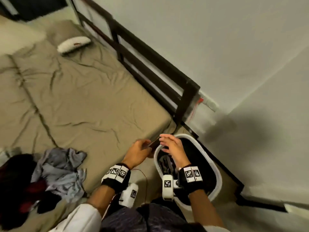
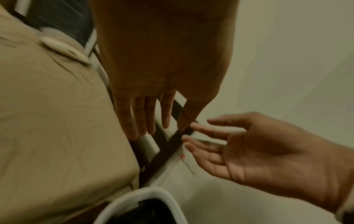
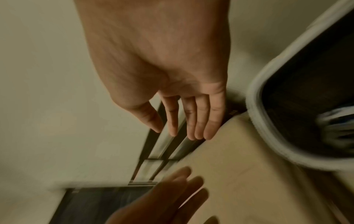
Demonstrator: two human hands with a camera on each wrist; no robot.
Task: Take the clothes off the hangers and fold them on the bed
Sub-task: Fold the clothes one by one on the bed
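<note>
We hold our left hand (image 1: 139, 149) and our right hand (image 1: 173, 146) close together, both empty with fingers straight and slightly spread. The right hand hovers over the near rim of the laundry basket (image 1: 215, 169), where some dark cloth lies below its wrist. The bed (image 1: 80, 91) spreads out to the left of the left hand, and the pile of clothes (image 1: 55, 173) sits on it, well left of that wrist.
</note>
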